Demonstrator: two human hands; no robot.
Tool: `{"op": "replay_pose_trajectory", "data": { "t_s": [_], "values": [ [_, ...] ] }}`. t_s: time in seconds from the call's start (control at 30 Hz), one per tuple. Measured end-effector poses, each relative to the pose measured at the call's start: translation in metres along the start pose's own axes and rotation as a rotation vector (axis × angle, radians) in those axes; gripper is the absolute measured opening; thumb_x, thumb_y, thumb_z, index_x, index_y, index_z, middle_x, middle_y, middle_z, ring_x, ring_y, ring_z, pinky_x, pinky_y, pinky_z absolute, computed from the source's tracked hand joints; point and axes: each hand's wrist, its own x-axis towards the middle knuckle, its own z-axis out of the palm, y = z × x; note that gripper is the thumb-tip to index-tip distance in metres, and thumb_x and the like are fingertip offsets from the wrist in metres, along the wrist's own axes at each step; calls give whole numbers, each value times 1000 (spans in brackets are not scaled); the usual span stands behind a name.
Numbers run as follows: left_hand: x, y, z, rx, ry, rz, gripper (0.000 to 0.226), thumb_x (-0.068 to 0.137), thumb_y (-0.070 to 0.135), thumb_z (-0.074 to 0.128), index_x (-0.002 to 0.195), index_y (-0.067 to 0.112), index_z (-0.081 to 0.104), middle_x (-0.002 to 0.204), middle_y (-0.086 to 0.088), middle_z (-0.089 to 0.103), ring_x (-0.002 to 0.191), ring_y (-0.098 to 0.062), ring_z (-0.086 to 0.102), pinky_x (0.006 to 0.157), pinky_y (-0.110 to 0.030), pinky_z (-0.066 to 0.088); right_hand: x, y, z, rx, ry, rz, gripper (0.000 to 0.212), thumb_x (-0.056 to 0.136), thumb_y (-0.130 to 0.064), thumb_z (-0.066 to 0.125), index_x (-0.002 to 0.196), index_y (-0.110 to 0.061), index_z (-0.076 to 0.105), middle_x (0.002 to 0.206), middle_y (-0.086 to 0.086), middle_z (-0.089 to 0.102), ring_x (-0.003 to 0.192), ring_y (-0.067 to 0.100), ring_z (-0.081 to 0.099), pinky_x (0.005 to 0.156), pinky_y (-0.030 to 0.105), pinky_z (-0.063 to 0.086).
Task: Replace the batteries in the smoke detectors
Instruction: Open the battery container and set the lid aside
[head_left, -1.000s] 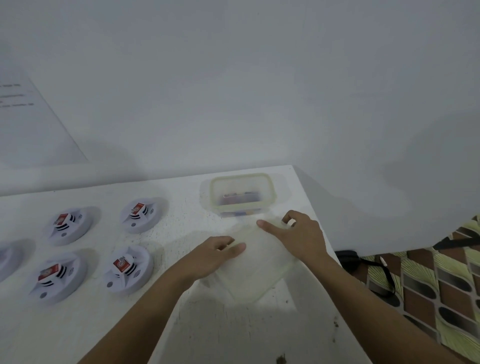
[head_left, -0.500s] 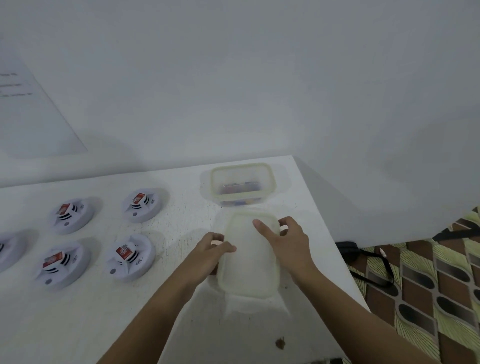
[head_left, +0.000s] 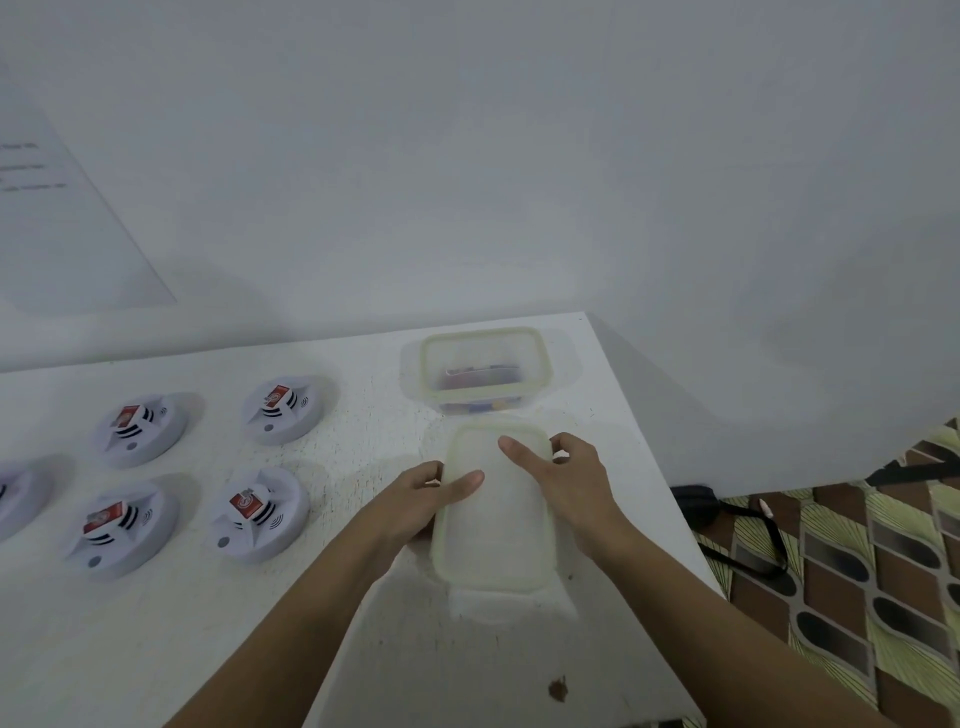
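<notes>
Setup step: my left hand (head_left: 415, 504) and right hand (head_left: 566, 483) grip the lid (head_left: 493, 540), fingers curled round its long edges. The open battery box (head_left: 540, 364) sits at its 12 o'clock, the smoke detectors (head_left: 260, 514) at 9. Next, I judge: let go, pick out a battery.

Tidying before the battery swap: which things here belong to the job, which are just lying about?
Job: white round smoke detectors; clear plastic tub of coloured items; translucent rectangular lid, gripped by left hand and right hand.
Lying about: black strapped bag on patterned floor; paper sheet on wall.
</notes>
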Motion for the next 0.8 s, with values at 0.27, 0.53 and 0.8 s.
{"op": "replay_pose_trajectory", "data": {
  "t_s": [0.27,0.53,0.8],
  "values": [
    [4,1,2,4,209,165,49,75,33,87,69,14,42,60,19,58,58,0,58,54,-15,47,4,0,1,10,-20,-47,58,73,-58,81,90,-8,58,94,2,73,87,23,72,79,42,63],
    [-3,-1,5,22,218,153,41,75,46,83,102,23,63,101,4,75,88,-14,73,69,-31,63,9,2,0,22,-57,-46,54,71,-60,82,83,-14,56,94,4,74,88,26,73,80,44,62],
    [-3,8,4,113,205,139,44,80,43,80,106,16,57,102,3,73,87,-14,71,63,-23,59,11,1,1,109,-128,32,59,67,-59,84,93,-11,62,102,4,74,95,27,73,85,49,62]
  ]
}}
